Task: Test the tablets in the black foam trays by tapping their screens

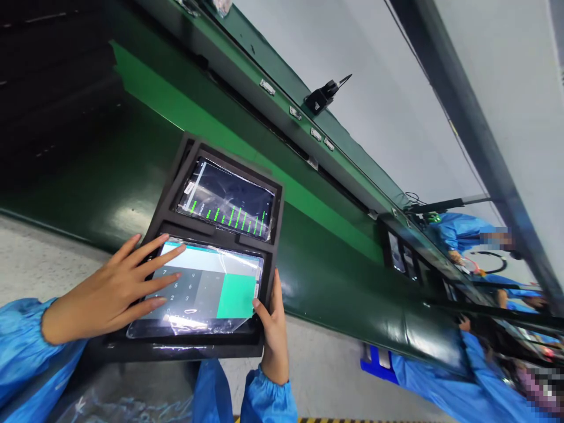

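Note:
A black foam tray (171, 220) lies at the near edge of a green conveyor belt (145, 100) and holds two lit tablets. The far tablet (229, 202) shows green bars. The near tablet (207, 291) shows a calculator keypad with a green panel and carries a loose clear film. My left hand (114, 288) lies open with fingers spread flat on the near tablet's left side. My right hand (273, 329) grips the tray's right front corner, thumb resting on the tablet's edge. Both sleeves are blue.
The conveyor belt runs diagonally to the right, where another tray with tablets (399, 252) rides on it. Co-workers in blue coats (462, 229) stand along the far right. A black sensor (324, 94) sits on the belt's far rail. A blue crate (374, 358) stands on the floor.

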Action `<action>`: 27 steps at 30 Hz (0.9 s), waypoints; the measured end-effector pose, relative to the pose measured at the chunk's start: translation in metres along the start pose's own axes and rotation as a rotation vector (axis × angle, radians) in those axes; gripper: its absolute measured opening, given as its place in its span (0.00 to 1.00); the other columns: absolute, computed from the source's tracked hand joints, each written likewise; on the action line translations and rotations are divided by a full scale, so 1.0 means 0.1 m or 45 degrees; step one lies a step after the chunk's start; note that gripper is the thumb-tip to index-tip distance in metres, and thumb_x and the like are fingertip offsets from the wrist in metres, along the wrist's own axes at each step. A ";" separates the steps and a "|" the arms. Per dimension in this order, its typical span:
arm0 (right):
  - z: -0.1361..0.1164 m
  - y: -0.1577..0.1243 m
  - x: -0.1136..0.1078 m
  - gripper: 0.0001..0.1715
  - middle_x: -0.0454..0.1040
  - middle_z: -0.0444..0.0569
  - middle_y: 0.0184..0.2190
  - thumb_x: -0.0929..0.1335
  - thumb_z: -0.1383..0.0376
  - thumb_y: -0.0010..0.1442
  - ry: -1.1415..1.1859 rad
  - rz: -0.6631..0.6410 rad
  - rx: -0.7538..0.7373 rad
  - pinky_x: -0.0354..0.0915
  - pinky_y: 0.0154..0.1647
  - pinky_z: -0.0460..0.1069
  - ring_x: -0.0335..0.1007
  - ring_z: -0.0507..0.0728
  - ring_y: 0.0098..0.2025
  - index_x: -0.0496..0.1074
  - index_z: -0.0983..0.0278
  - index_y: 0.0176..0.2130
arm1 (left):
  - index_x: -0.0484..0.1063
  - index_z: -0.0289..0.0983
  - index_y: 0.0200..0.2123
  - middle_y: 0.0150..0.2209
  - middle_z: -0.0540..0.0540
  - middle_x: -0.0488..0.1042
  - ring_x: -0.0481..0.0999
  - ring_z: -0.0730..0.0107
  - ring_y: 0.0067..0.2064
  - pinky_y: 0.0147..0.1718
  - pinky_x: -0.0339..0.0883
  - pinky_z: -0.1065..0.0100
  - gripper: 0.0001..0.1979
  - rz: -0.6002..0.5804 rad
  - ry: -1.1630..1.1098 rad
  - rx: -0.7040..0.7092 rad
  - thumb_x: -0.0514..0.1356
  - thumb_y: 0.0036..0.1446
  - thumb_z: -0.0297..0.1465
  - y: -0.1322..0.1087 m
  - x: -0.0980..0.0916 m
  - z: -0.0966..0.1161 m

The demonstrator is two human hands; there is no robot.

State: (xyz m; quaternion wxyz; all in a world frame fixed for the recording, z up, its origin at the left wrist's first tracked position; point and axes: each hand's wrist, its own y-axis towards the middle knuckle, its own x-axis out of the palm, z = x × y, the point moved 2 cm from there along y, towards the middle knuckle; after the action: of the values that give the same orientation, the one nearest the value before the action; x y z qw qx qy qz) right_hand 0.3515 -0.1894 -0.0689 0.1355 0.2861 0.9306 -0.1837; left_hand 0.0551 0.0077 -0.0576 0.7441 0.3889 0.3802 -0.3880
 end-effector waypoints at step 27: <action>-0.06 0.03 0.07 0.57 0.41 0.46 0.76 0.73 0.55 0.57 -0.090 0.053 0.056 0.39 0.76 0.61 0.37 0.60 0.77 0.42 0.56 0.74 | 0.43 0.54 0.72 0.74 0.58 0.41 0.41 0.46 0.74 0.72 0.36 0.47 0.31 0.300 -0.296 -0.244 0.42 0.68 0.49 -0.14 0.00 -0.09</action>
State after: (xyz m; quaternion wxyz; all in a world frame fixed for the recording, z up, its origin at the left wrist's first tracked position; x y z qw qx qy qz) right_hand 0.3463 -0.1808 -0.0666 0.1658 0.3017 0.9148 -0.2112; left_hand 0.0406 0.0098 -0.0652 0.8569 0.3106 0.2787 -0.3027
